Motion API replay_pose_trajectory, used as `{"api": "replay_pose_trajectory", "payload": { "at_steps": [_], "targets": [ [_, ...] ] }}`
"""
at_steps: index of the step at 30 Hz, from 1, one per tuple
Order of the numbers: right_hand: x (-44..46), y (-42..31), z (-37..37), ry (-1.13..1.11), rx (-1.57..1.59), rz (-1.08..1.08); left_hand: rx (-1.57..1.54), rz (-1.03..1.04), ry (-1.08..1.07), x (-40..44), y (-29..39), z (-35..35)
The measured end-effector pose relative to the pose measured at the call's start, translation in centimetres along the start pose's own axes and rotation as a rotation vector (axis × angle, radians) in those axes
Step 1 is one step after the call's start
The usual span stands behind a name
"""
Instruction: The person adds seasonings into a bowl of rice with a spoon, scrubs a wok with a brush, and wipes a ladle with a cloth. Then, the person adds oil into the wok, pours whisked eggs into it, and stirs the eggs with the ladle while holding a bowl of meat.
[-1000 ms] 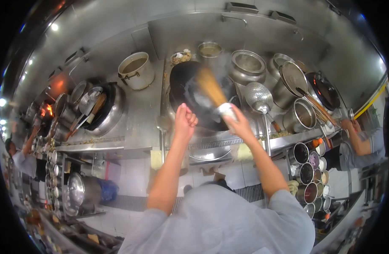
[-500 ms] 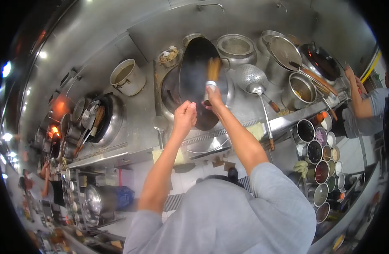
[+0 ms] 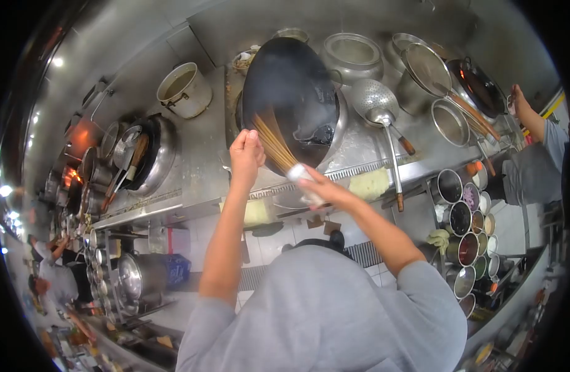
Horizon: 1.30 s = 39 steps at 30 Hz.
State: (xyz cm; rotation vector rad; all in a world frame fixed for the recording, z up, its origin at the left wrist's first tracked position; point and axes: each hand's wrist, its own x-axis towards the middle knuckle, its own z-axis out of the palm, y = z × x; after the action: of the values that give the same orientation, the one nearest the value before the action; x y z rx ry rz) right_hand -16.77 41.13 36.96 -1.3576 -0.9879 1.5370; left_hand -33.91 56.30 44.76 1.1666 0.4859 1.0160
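Note:
A large dark wok (image 3: 285, 74), with water and thin steam in its lower right part, tilts over the stove ring in front of me. My left hand (image 3: 246, 152) is closed in a fist at the wok's near left rim, gripping it there; the handle itself is hidden by my fingers. My right hand (image 3: 322, 188) is wrapped round the white-bound grip of a bamboo wok brush (image 3: 274, 139). The brush's bristles reach down into the near left part of the wok, slightly blurred by motion.
A perforated ladle (image 3: 375, 102) and a lidded pot (image 3: 353, 59) stand right of the wok. At left are a stockpot (image 3: 187, 93) and another wok (image 3: 158, 155). Folded cloths (image 3: 369, 184) lie on the counter edge. A co-worker's arm (image 3: 527, 111) shows at far right, beside ingredient tubs (image 3: 460, 218).
The wok has turned to show more of its inside, with water now visible. My left hand shifted left and up; the brush swung from upright to leaning left, my right hand lower.

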Motion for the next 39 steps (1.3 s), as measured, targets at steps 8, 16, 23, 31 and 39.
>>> {"api": "replay_pose_trajectory", "payload": {
  "at_steps": [8,16,23,31,39],
  "targets": [
    [-1.5,2.6,-8.8,0.471,-0.855,-0.368,-0.136,-0.003,0.126,1.4,1.2,-0.7],
    [-1.6,5.0,-17.8,0.954,0.064,-0.094,-0.315,-0.014,0.312,2.6,-3.2,-6.0],
    [5.5,8.2,-15.5,0.797,0.043,0.208,-0.495,-0.277,0.205,2.8,-16.4,-4.8],
    [7.3,-5.1,-12.9,0.598,-0.915,-0.258,0.299,-0.312,0.452,0.3,-15.4,-2.4],
    [13.7,-16.1,-25.5,0.852,-1.666,-0.165,0.876,0.043,0.411,-12.6,-8.3,-9.8]
  ]
}}
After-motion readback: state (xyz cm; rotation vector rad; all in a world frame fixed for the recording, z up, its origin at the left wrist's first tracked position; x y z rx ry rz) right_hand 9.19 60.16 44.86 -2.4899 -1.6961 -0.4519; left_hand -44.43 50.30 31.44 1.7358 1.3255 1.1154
